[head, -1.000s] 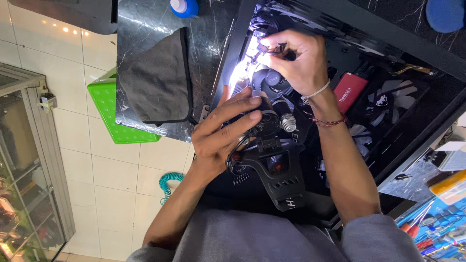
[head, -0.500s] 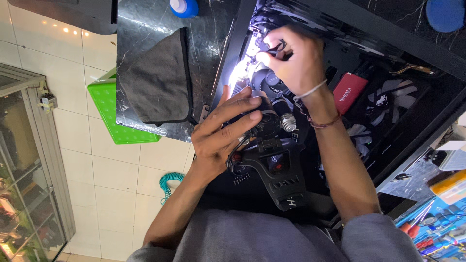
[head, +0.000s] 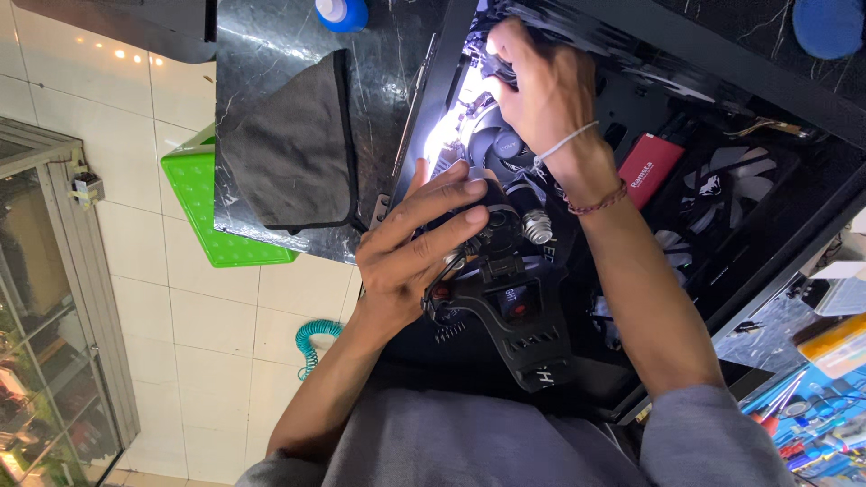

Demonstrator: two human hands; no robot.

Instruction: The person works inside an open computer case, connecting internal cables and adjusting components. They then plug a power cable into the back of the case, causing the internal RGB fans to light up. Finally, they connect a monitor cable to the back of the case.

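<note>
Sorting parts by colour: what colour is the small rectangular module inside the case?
Red module, seen in the head view.

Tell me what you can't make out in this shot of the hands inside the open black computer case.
Head view only:
- Small dark part under the right hand: covered by its fingers.
- Parts beside the white glare: washed out.
- Black headlamp lens: hidden behind the left hand.
- Round blue object: cut off by the top edge.
</note>
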